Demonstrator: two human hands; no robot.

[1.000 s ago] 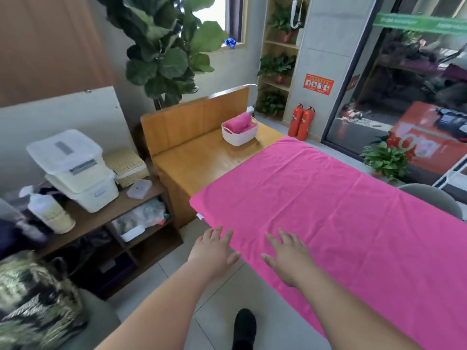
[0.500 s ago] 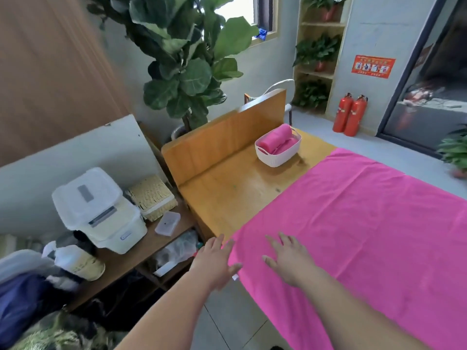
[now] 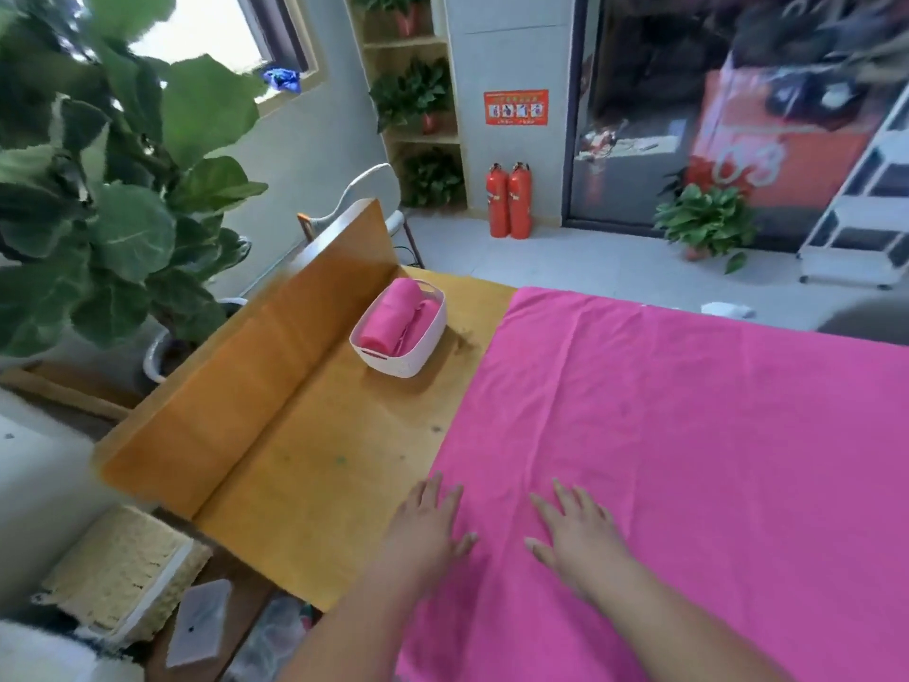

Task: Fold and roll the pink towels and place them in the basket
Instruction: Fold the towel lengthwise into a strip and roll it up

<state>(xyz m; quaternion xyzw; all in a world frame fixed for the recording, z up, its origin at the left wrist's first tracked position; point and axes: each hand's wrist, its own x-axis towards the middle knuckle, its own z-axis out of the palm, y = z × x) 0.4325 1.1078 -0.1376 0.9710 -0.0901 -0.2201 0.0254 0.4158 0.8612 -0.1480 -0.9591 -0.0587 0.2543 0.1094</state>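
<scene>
A large pink towel [image 3: 688, 435] lies spread flat over the wooden table [image 3: 315, 475], covering its right part. My left hand [image 3: 428, 526] lies flat with straight fingers at the towel's left edge. To its right, my right hand [image 3: 575, 534] lies flat on the towel, fingers spread. Further back on the bare wood stands a white basket [image 3: 418, 356] with two rolled pink towels [image 3: 391, 315] inside.
A raised wooden board [image 3: 256, 366] runs along the table's left side. A big leafy plant [image 3: 113, 199] stands at the left. A straw box [image 3: 123, 573] and a clear lid sit on a low shelf at the lower left. Two red fire extinguishers [image 3: 509, 199] stand by the far wall.
The view has moved forward and closer to the table. Both hands have come further onto the towel's left part and now lie flat on it.
</scene>
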